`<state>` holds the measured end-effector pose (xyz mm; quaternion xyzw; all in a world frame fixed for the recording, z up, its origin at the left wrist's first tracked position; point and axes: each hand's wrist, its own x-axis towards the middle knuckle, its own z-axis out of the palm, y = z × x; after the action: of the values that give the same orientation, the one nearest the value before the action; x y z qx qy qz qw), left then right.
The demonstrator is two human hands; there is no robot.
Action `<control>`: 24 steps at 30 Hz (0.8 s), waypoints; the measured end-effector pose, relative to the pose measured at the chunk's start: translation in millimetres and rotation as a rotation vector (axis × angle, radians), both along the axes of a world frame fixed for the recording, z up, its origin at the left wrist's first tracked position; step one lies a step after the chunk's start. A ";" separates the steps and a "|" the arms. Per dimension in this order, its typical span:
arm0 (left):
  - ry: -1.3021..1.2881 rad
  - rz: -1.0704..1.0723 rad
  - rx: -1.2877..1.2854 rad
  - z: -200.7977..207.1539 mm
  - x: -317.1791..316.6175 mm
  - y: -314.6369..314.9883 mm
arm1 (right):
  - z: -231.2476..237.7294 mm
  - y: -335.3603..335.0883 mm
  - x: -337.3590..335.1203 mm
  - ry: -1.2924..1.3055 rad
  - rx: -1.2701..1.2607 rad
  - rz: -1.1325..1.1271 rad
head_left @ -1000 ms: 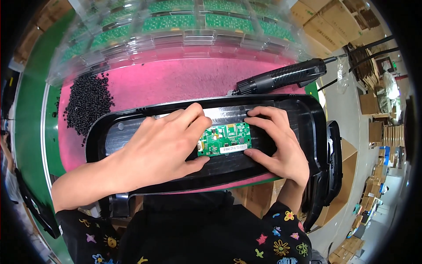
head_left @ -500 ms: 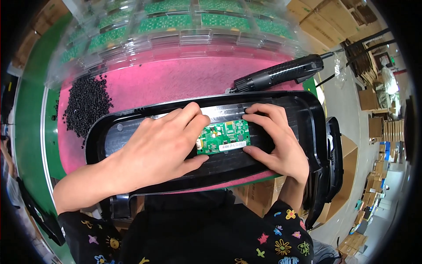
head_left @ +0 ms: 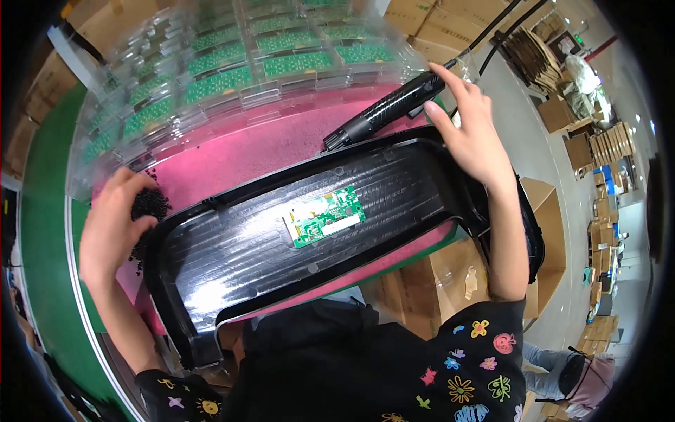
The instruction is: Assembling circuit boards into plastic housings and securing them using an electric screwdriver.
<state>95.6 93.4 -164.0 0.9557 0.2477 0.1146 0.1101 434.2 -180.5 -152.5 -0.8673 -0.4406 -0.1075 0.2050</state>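
A green circuit board (head_left: pixel 327 218) with a white label lies in the long black plastic housing (head_left: pixel 246 260), untouched by either hand. To the left, my left hand (head_left: pixel 112 221) reaches over the pile of small black screws (head_left: pixel 149 204); its fingers curl above the pile, thumb apart, and nothing shows in its grasp. My right hand (head_left: pixel 471 133) is at the rear end of a black electric screwdriver (head_left: pixel 390 109). Thumb and index finger stand apart around that end, not closed on it. The screwdriver lies behind the housing, its tip pointing left toward the pink mat.
Clear plastic trays (head_left: pixel 232 84) holding several green circuit boards stand at the back of the pink mat (head_left: pixel 232 165). Another black housing part (head_left: pixel 531 239) is at the right, beside an open cardboard box (head_left: pixel 552 225). A person (head_left: pixel 576 380) is at the lower right.
Both hands have let go of the circuit board. My left hand has moved left to the screws, my right hand up and right to the screwdriver. The whole view has tilted.
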 end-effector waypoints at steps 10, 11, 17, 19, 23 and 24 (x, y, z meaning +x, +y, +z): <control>0.050 0.096 -0.085 -14.5 -2.0 13.5 | -4.0 87.9 -16.5 0.521 1.015 0.346; 0.019 0.088 -0.098 -16.4 -2.6 14.9 | -5.3 93.3 -26.2 0.662 1.031 0.431; -0.106 0.103 -0.113 -13.8 1.5 12.9 | -4.9 105.5 -61.0 1.285 0.876 0.518; -0.264 0.046 -0.101 -9.6 8.3 8.8 | 2.4 106.3 -71.1 1.298 1.072 0.611; -0.324 -0.213 -0.400 24.9 34.4 -22.5 | 20.2 88.5 -85.6 1.509 1.222 0.767; -0.338 -0.288 -0.459 29.1 42.5 -30.6 | 20.7 86.1 -90.6 1.568 1.246 0.824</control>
<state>138.2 62.8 -134.9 0.8985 0.1073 0.1963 0.3777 343.6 -94.5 -131.8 -0.2228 -0.3122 0.3494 0.8548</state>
